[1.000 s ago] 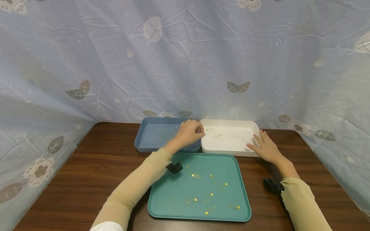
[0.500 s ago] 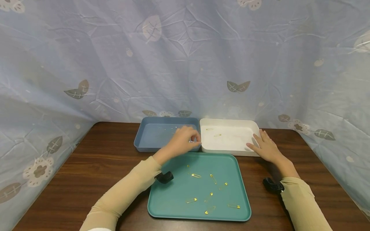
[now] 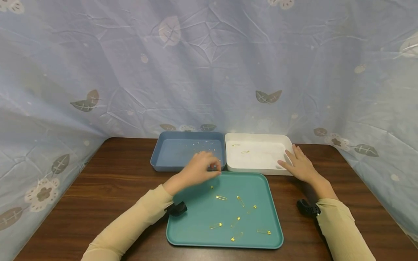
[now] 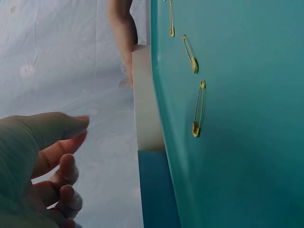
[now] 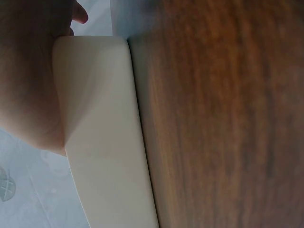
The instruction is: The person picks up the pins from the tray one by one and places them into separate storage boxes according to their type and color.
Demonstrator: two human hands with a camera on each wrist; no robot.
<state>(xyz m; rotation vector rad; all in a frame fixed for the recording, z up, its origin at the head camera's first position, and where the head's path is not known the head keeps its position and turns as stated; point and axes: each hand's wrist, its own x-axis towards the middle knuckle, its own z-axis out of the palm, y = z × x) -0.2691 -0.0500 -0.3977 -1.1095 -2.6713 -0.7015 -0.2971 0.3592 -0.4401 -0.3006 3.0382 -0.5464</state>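
Pins [image 3: 245, 152] inside the white tray [image 3: 259, 171] show only in head view.

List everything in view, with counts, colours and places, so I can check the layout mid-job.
Table: 1, dark brown, under the trays
Curtain: pale blue with leaf and flower prints, behind the table
Teal tray: 1, teal, front middle
Blue tray: 1, blue, back left
White tray: 1, white, back right, beside the blue one
Gold safety pins: 8 visible, gold, teal tray
Pale gold pins: 2, white tray
Silvery pins: several, too small to count, blue tray
Sleeves: 2, beige, forearms
Wrist units: 2, black, wrists
Left grip: 1, bare, near the blue tray's front edge
Right grip: 1, bare, at the white tray's right end
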